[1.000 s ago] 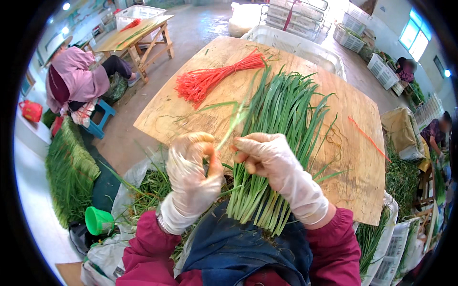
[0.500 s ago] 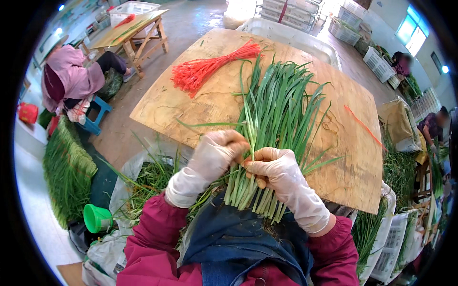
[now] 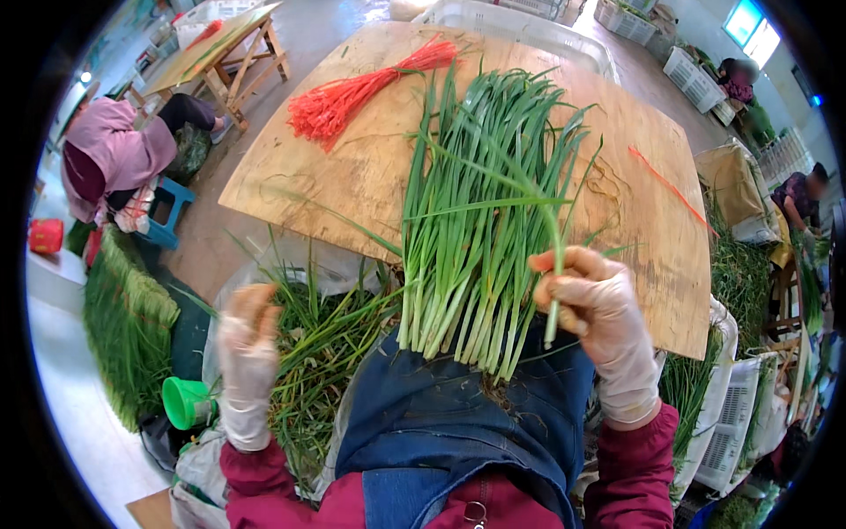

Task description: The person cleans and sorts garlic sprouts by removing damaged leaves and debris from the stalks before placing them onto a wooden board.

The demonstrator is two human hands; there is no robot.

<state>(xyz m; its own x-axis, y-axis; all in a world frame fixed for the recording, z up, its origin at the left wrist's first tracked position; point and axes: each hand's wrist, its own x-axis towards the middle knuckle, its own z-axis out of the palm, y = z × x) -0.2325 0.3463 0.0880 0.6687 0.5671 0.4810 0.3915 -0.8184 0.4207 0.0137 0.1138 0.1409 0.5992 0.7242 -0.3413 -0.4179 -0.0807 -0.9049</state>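
Note:
A bunch of green chives (image 3: 480, 220) lies on a wooden board (image 3: 370, 176) in front of me, its pale cut ends hanging over the near edge onto my blue apron (image 3: 458, 423). My right hand (image 3: 592, 304), in a thin clear glove, pinches a single chive stalk (image 3: 552, 264) beside the bunch. My left hand (image 3: 248, 344), also gloved, hangs over a heap of loose chives (image 3: 317, 353) at the board's left, fingers pointing down and holding nothing I can see. A sheaf of red ties (image 3: 352, 88) lies at the board's far left.
A single red tie (image 3: 670, 185) lies on the board's right. A person in a pink top (image 3: 110, 159) sits on a blue stool at the left near stacked chives (image 3: 123, 317). A green cup (image 3: 187, 401) stands below. White crates (image 3: 731, 414) stand right.
My hands have parted from the bunch's cut ends. The left hand has swung out and down to the loose heap; the right has lifted to the right with one stalk.

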